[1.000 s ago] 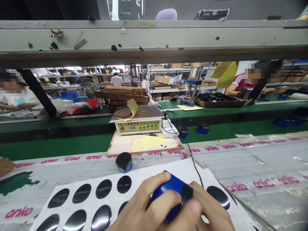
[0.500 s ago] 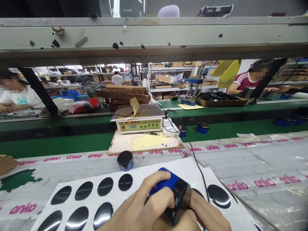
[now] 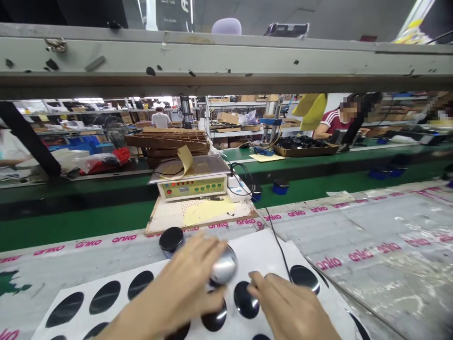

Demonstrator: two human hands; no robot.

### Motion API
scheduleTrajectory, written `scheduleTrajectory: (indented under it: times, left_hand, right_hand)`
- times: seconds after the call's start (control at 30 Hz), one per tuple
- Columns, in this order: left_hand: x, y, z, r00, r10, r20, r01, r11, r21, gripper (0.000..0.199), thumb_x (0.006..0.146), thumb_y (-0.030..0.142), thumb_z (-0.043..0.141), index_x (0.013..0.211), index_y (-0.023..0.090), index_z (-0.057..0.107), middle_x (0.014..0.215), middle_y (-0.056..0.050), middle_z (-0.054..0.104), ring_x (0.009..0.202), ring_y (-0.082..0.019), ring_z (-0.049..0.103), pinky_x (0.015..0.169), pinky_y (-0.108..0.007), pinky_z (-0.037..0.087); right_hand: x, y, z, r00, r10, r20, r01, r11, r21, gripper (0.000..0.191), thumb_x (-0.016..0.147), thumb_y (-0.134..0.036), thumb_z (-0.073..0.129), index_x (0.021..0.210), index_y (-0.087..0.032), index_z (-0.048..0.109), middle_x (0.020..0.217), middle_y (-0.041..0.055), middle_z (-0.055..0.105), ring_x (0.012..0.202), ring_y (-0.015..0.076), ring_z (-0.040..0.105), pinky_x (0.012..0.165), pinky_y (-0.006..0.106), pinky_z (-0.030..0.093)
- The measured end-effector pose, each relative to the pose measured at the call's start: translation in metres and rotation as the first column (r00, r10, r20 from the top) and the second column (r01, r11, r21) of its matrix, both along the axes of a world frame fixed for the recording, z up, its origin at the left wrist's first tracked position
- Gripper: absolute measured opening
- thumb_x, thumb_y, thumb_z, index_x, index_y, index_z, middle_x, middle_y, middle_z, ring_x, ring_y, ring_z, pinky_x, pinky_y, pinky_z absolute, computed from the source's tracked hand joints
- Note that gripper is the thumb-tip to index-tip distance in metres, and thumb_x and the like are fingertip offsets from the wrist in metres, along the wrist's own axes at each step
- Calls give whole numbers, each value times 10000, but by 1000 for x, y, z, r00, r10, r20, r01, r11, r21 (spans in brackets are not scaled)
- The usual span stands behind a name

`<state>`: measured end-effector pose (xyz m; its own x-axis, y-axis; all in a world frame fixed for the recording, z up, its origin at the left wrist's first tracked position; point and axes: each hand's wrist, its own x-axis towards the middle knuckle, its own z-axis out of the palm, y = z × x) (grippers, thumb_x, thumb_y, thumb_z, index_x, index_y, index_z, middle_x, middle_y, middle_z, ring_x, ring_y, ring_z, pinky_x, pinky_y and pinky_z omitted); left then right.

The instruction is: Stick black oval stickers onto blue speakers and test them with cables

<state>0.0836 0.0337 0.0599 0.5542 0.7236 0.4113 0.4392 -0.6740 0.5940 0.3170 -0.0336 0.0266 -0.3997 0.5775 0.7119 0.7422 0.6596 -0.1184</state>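
My left hand (image 3: pixel 193 276) is closed around a round device whose shiny silvery face (image 3: pixel 224 267) points toward the right. Just right of it, my right hand (image 3: pixel 288 302) has its thumb and index finger pressed together at the edge of a black disc (image 3: pixel 246 300); whether anything is pinched there is too small to tell. Beneath both hands lies a white sheet (image 3: pixel 262 241) bearing rows of glossy black discs. Behind my left hand stands a round unit with a black top (image 3: pixel 171 239).
A control box (image 3: pixel 193 187) with buttons sits on a board beyond the sheet. A black cable (image 3: pixel 276 231) crosses the sheet. Blue-and-black round units (image 3: pixel 281 186) stand on the green belt. A low shelf beam (image 3: pixel 212 61) spans above. People sit across the line.
The device has turned from its blue side and switch to its silvery face, held by my left hand alone. My right hand has come off it. The view has shifted right.
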Motion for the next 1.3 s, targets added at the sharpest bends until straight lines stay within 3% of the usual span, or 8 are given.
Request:
scheduleTrajectory:
  times: [0.1,0.2,0.47,0.63,0.77,0.87,1.07,1.3]
  left_hand:
    - [-12,28,-14,975,223,16,-220,969,-109,544,683,219,722,1217,266,631,1265,-91,613,1220,-371,491,1113,-535,249]
    - [-13,43,-26,972,234,8,-230,959,-165,522,700,248,692,1217,268,620,1275,-55,602,1243,-364,470,1122,-521,223]
    - [-7,50,-34,951,302,64,-289,944,-158,454,645,241,741,1094,225,679,1247,-78,610,1292,-407,392,1142,-570,69]
    - [23,30,-8,875,301,378,-112,887,-449,393,822,427,637,1181,270,606,1374,-69,498,1292,-320,411,1039,-489,388]
    - [66,9,20,621,324,713,517,514,-684,499,903,588,422,1306,303,496,1398,-82,467,1200,-293,514,854,-450,542]
    - [76,-5,31,600,341,724,658,303,-689,512,897,580,450,1232,215,581,1158,-125,630,972,-275,642,770,-458,571]
    - [53,-22,36,550,560,619,493,380,-782,469,851,544,566,1072,143,670,1026,-103,676,860,-206,636,775,-363,569]
    - [45,-29,32,600,474,645,364,556,-747,524,780,602,622,1122,205,655,1079,-55,678,1076,-228,578,850,-257,474]
  right_hand:
    - [33,29,25,961,-271,-49,248,931,-267,259,992,-264,374,915,-174,604,667,18,622,546,133,585,508,241,441]
    - [65,94,50,806,-591,33,536,705,-464,351,1007,-389,322,894,-169,573,646,4,581,558,150,553,541,285,451]
    - [71,227,38,836,-538,104,470,606,-642,280,925,-329,575,1140,-149,578,1101,65,610,904,184,624,769,372,537]
    - [65,179,69,863,-505,-33,379,688,-619,231,896,-365,590,963,-149,547,945,39,622,774,153,606,682,313,507]
    - [33,95,92,948,-271,-164,117,781,-614,353,849,-518,551,802,-233,348,892,-16,649,671,122,577,566,228,461]
    - [10,45,95,970,-173,-172,74,881,-468,331,877,-546,484,814,-243,367,735,-30,567,563,129,515,481,243,415]
    - [3,12,80,998,-37,-41,27,977,-210,207,1007,-244,311,975,-220,515,863,36,569,759,150,596,614,234,481]
    - [-10,10,70,998,63,-16,-64,994,-86,208,984,-204,411,816,-183,533,668,22,527,599,178,504,494,284,367]
